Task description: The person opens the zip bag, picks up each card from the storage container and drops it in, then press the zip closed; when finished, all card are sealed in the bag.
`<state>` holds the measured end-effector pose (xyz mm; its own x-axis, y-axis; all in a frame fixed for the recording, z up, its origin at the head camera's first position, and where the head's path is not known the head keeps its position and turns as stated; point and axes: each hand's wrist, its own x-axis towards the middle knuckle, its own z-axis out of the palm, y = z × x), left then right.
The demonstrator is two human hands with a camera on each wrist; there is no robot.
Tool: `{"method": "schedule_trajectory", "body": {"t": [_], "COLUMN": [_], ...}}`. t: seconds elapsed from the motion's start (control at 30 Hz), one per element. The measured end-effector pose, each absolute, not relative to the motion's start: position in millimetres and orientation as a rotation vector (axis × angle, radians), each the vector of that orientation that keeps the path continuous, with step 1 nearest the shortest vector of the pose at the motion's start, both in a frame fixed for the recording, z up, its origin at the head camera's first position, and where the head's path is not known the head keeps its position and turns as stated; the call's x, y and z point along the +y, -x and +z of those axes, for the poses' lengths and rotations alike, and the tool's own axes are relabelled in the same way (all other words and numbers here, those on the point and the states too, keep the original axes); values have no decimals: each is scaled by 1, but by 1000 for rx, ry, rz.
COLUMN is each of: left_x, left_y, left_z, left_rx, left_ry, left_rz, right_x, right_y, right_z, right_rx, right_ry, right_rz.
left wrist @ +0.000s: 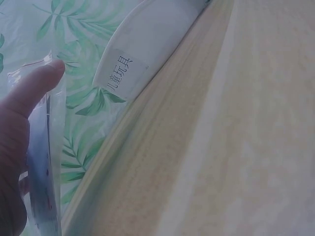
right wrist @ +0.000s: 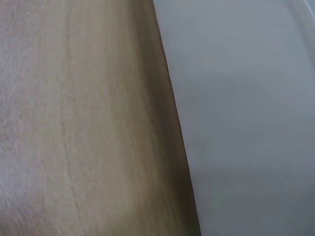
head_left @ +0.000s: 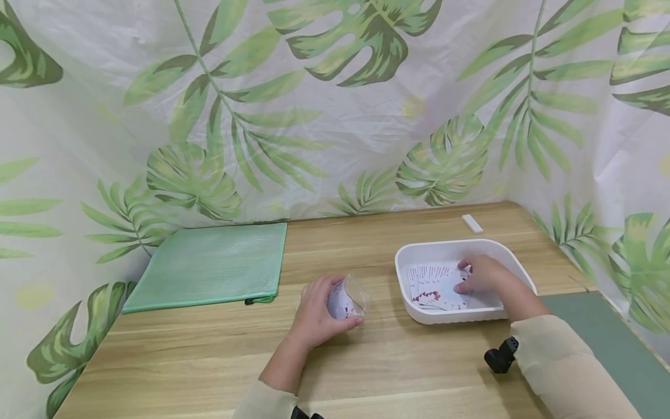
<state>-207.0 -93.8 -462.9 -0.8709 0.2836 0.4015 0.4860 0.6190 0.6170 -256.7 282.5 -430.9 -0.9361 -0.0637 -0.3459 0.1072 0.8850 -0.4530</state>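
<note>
My left hand (head_left: 319,317) grips a clear plastic bag (head_left: 357,293) with printed cards inside, above the wooden table. In the left wrist view the thumb (left wrist: 42,81) presses along one side of the clear bag (left wrist: 47,162). Reaching into a white plastic bin (head_left: 413,311), my right hand (head_left: 481,274) has its thumb and fingers apart at the right end of some loose cards (head_left: 434,285). These cards carry small print and red pictures, and lie overlapping on the bin's floor. The right wrist view shows the bin's outer wall (right wrist: 236,118), with the hand out of sight.
A green mesh zip pouch (head_left: 209,265) lies flat at the back left. Behind the bin is a small white block (head_left: 472,224). A grey-green mat (head_left: 602,337) covers the right side of the table. A leaf-patterned sheet (head_left: 361,116) hangs behind.
</note>
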Motion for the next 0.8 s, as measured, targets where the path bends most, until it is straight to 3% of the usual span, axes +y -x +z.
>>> {"method": "schedule_trajectory", "body": {"t": [0.8], "left_x": [-94], "left_y": [206], "left_z": [-460], "left_rx": [-2609], "left_ry": [585], "left_rz": [-1153], "right_x": [301], "right_y": [244], "right_z": [-403], "right_rx": [2680], "right_ry": [-14], "right_rz": [-1008]}}
